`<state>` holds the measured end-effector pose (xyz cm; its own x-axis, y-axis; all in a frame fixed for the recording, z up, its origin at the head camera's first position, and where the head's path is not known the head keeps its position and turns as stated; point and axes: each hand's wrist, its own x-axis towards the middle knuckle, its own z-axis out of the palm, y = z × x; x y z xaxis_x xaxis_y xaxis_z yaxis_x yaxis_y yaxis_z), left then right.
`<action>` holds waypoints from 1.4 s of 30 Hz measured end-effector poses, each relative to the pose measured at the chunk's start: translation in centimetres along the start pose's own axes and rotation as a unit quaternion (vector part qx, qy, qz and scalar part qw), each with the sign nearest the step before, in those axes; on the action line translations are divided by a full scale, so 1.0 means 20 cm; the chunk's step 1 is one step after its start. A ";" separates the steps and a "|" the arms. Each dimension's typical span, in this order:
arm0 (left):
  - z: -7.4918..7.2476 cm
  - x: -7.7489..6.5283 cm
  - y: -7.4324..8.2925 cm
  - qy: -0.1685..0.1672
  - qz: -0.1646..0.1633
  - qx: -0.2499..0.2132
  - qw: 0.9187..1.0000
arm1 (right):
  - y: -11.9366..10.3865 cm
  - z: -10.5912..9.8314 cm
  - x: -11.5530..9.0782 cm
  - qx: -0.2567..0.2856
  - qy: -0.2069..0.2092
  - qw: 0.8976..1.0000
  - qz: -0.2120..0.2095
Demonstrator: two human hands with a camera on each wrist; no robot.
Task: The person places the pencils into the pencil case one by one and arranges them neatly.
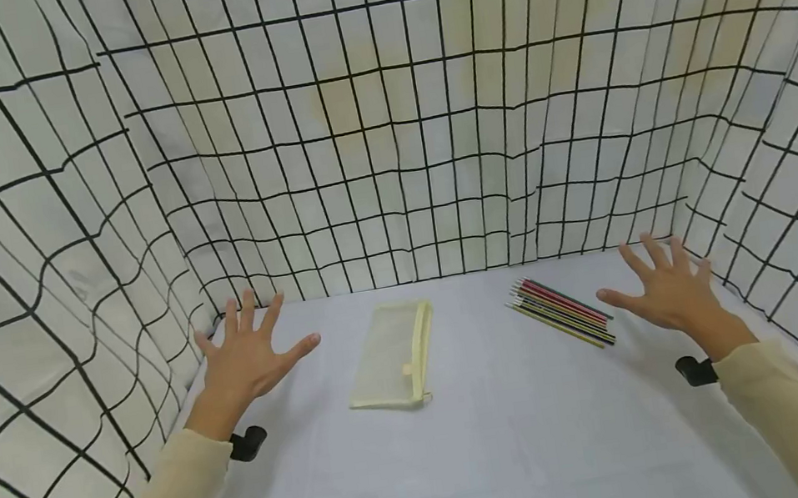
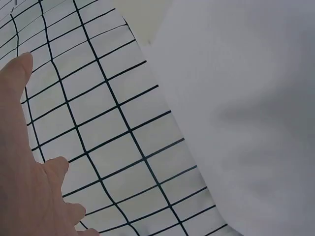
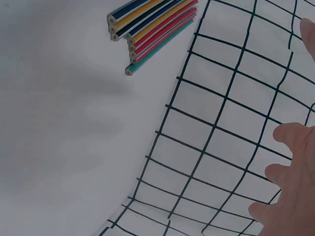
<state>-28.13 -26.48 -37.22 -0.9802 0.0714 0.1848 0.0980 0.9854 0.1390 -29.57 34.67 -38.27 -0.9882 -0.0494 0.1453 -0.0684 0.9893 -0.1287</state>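
Note:
My left hand [image 1: 243, 362] is held over the left part of the table with fingers spread, holding nothing. To its right lies a flat, pale yellow zippered mesh pouch [image 1: 388, 356]. A bundle of colored pencils [image 1: 562, 312] lies side by side on the right, their tips pointing to the back left. Just right of them my right hand [image 1: 670, 293] hovers with its fingers spread too, nothing in it. In the right wrist view the blunt ends of the pencils [image 3: 147, 32] show blue, yellow, red and green sides.
A white cloth covers the table [image 1: 472, 458]. White walls with a black grid [image 1: 407, 138] stand at the back and on both sides. Each wrist wears a small black camera, one at the left wrist [image 1: 249, 444] and one at the right.

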 end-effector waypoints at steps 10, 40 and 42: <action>0.09 -0.09 0.09 0.003 0.010 -0.021 1.000 | -0.11 0.07 -0.05 0.003 0.009 1.000 -0.022; 0.42 0.05 0.54 0.070 -0.018 -0.366 0.928 | -0.52 0.28 0.12 0.278 0.060 0.957 -0.058; 0.44 0.06 0.55 0.065 -0.030 -0.381 0.922 | -0.53 0.29 0.14 0.285 0.060 0.955 -0.053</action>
<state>-29.79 -14.12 -43.92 -0.9638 -0.0477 0.2622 0.1848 0.5892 0.7866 -32.40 23.21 -42.21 -0.9507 -0.0958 0.2951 -0.2656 0.7427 -0.6147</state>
